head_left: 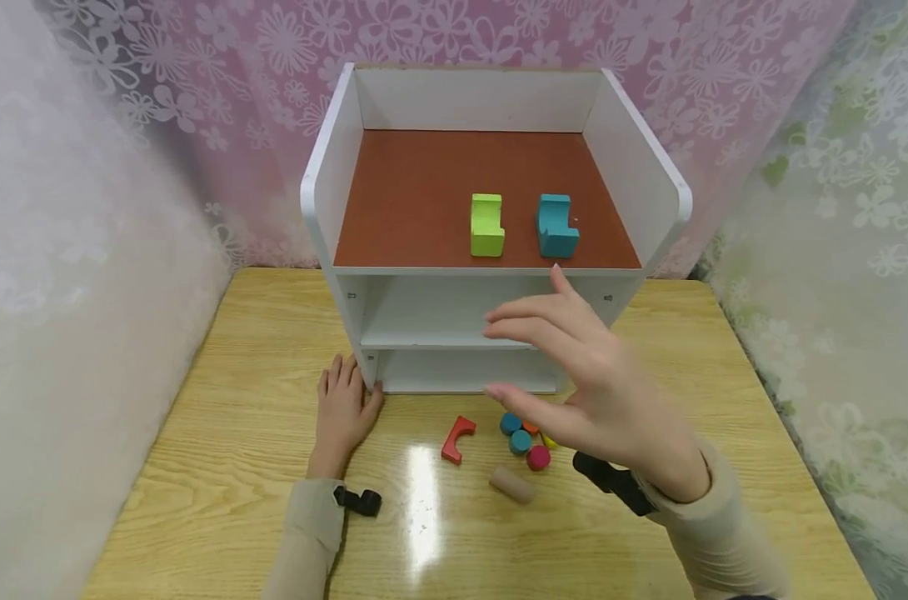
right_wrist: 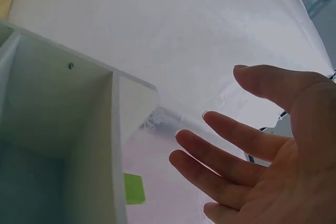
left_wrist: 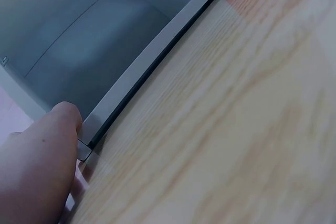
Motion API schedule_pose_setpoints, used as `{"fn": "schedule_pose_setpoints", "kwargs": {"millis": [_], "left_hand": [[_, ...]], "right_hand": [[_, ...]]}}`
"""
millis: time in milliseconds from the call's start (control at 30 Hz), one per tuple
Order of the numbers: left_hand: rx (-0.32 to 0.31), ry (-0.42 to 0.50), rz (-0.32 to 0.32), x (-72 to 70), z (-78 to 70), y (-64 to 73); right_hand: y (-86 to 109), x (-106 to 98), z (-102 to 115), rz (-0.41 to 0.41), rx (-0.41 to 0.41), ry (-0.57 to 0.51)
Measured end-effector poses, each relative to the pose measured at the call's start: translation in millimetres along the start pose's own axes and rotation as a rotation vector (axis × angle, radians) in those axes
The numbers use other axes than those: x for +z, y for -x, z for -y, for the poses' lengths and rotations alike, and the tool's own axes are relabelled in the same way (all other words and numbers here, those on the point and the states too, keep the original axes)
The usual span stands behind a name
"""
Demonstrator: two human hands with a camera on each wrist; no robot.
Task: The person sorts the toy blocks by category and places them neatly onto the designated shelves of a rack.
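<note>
My left hand (head_left: 343, 410) lies on the table with its thumb against the lower left front corner of a white shelf unit (head_left: 325, 218); the left wrist view shows the thumb at that corner. In the air before the unit's right half, my right hand (head_left: 600, 375) has its fingers spread and nothing in them. Just beyond it, on the brown top shelf (head_left: 416, 196), stand a lime green notched block (head_left: 487, 242) and a blue notched block (head_left: 557, 242) near the front edge. Part of the green block (right_wrist: 134, 189) shows in the right wrist view.
On the table in front of the unit lie a red arch block (head_left: 451, 442), a plain wooden cylinder (head_left: 511, 484) and a cluster of small round blocks, among them a blue one (head_left: 520, 442) and a crimson one (head_left: 539, 457). Patterned curtains (head_left: 439, 33) hang behind and at the sides.
</note>
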State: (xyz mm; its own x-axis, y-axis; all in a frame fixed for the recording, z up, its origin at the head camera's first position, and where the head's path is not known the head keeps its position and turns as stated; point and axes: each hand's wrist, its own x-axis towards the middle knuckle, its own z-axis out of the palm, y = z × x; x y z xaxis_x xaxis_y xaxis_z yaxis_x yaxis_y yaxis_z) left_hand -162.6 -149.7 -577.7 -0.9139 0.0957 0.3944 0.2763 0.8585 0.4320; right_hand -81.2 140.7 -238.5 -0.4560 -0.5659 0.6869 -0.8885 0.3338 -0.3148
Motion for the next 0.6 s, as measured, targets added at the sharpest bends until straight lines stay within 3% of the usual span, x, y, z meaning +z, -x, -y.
{"fn": "schedule_pose_setpoints", "kwargs": {"millis": [400,600], "left_hand": [[0.01,0.014,-0.001,0.1,0.1,0.4],[-0.002,0.014,0.009,0.5,1.2,0.2]], "right_hand": [[34.1,29,-5,-0.018,0.12,-0.121],[58.9,52,-24,-0.021,0.158,-0.132]]}}
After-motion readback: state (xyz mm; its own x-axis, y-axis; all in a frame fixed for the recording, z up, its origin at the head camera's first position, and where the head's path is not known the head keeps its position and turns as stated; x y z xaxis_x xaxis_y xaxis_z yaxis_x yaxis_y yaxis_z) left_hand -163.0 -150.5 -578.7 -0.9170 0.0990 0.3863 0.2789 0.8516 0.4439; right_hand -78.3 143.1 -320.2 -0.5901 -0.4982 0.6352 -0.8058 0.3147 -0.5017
